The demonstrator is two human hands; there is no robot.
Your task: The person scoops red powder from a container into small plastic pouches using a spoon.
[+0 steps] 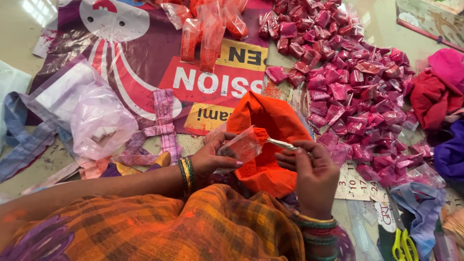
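My left hand (212, 157) holds a small clear plastic pouch (240, 146) open at its mouth, with orange powder inside. My right hand (311, 169) grips a metal spoon (280, 143) whose tip carries orange powder into the pouch. Both hands hover over a large open bag of orange powder (266, 130) in front of my lap. Bangles sit on both wrists.
A big heap of filled magenta powder pouches (348, 82) lies to the right. Filled orange pouches (208, 29) lie at the top on a printed banner (145, 63). Empty plastic bags (99, 118) are on the left. Red and pink cloths (435, 92) and yellow scissors (402, 245) lie right.
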